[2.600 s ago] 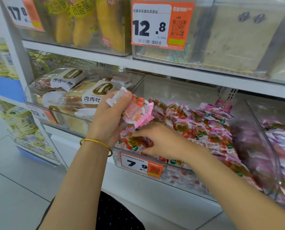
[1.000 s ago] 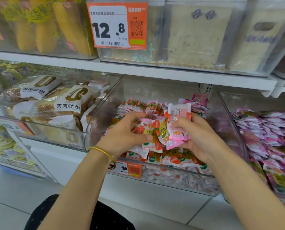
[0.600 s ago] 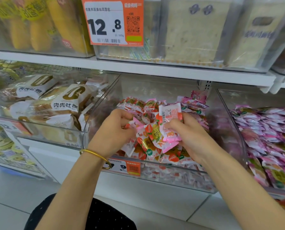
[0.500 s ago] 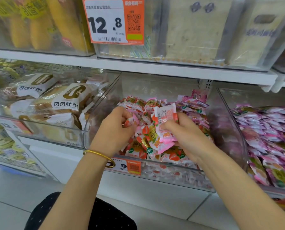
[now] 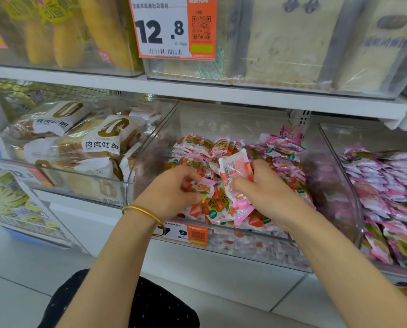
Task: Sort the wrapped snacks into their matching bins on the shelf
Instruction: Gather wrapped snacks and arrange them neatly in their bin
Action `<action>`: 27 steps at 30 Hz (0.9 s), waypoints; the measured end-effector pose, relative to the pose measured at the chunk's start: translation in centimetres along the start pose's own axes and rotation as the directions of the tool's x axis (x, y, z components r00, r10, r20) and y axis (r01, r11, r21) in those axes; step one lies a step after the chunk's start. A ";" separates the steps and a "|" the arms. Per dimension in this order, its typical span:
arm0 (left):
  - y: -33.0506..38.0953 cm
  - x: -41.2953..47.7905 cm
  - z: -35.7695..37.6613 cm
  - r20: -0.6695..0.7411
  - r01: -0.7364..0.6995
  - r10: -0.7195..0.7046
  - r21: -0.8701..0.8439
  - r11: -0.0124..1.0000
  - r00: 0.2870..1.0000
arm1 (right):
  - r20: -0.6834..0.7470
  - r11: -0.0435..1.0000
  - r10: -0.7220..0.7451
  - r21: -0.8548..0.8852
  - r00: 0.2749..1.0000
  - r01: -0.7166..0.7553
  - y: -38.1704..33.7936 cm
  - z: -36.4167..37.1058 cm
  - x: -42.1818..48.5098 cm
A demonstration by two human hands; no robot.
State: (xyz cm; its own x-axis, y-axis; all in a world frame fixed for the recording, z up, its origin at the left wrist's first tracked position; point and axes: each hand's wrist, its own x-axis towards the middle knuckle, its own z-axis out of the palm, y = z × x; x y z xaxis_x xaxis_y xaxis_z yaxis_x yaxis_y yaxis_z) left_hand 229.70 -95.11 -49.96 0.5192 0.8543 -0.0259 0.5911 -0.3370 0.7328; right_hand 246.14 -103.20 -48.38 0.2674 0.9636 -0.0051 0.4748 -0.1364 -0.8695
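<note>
Both hands work in the middle bin (image 5: 245, 242): left hand (image 5: 174, 195) pinches strawberry snack packets (image 5: 212, 204), right hand (image 5: 266, 192) grips one packet (image 5: 235, 166). Light, crinkly, slippery film; best pinched at sealed edges.

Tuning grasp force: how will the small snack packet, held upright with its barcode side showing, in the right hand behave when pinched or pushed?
The packet looks like thin glossy film, so probably light and slippery. It stands up from the right hand with crinkled edges, so likely floppy at the seals and stiffer at the filled middle. Pushed into the loose pile in the clear bin, it would likely slide, not roll.
</note>
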 end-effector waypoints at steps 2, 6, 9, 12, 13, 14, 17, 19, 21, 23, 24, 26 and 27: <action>-0.4 0.1 -0.3 -0.053 0.025 -0.024 0.015 1.000 0.998 | -0.005 0.999 -0.026 -0.020 1.000 0.026 0.0 0.1 -0.1; -1.1 0.1 -0.5 -0.151 0.080 -0.045 0.229 0.970 0.987 | 0.034 1.000 -0.008 -0.021 0.999 0.009 0.6 0.0 -0.1; -0.5 0.1 0.1 -0.222 -0.026 0.103 0.324 0.946 0.969 | 0.008 0.998 0.039 0.051 0.999 -0.039 1.1 -0.4 0.2; 0.4 0.0 1.0 0.006 -0.151 0.156 0.270 0.951 0.988 | 0.013 0.985 0.084 0.153 0.996 -0.085 1.8 -1.6 0.9; 0.6 0.0 1.2 0.069 -0.156 0.142 0.293 0.943 0.987 | 0.029 0.984 0.079 0.158 0.996 -0.083 1.9 -2.0 0.9; 0.6 0.0 1.3 0.095 -0.154 0.130 0.313 0.937 0.987 | 0.036 0.989 0.062 0.134 0.997 -0.066 2.0 -2.4 1.0; 0.4 0.1 0.8 0.138 -0.155 0.118 0.302 0.941 0.983 | 0.039 0.999 0.011 0.039 0.999 -0.012 1.7 -3.7 1.3; 0.4 0.1 0.5 0.175 -0.166 0.116 0.306 0.938 0.978 | 0.086 1.000 -0.010 -0.028 0.996 0.012 1.3 -4.2 1.7; 0.3 0.2 0.3 0.196 -0.181 0.124 0.306 0.935 0.973 | 0.175 0.995 -0.017 -0.094 0.984 0.034 0.7 -4.3 2.3; 0.4 0.2 0.2 0.214 -0.200 0.140 0.295 0.934 0.967 | 0.267 0.985 -0.044 -0.148 0.963 0.086 0.3 -3.9 2.7; 0.4 0.2 0.2 0.223 -0.210 0.148 0.287 0.935 0.964 | 0.285 0.974 -0.067 -0.189 0.956 0.125 0.4 -3.6 2.9; 0.4 0.3 0.2 0.221 -0.225 0.168 0.266 0.937 0.961 | 0.261 0.951 -0.119 -0.247 0.958 0.185 0.2 -3.0 2.9; 0.5 0.3 0.2 0.209 -0.227 0.177 0.247 0.942 0.962 | 0.232 0.951 -0.155 -0.229 0.960 0.209 0.1 -2.8 2.9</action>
State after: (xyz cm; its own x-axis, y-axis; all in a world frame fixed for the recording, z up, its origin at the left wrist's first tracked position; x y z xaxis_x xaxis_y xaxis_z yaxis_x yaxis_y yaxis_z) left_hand 230.25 -95.10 -49.75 0.7329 0.6793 -0.0370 0.5913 -0.6091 0.5286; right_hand 249.32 -101.11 -47.05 -0.0120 0.9998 0.0154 0.6992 0.0194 -0.7147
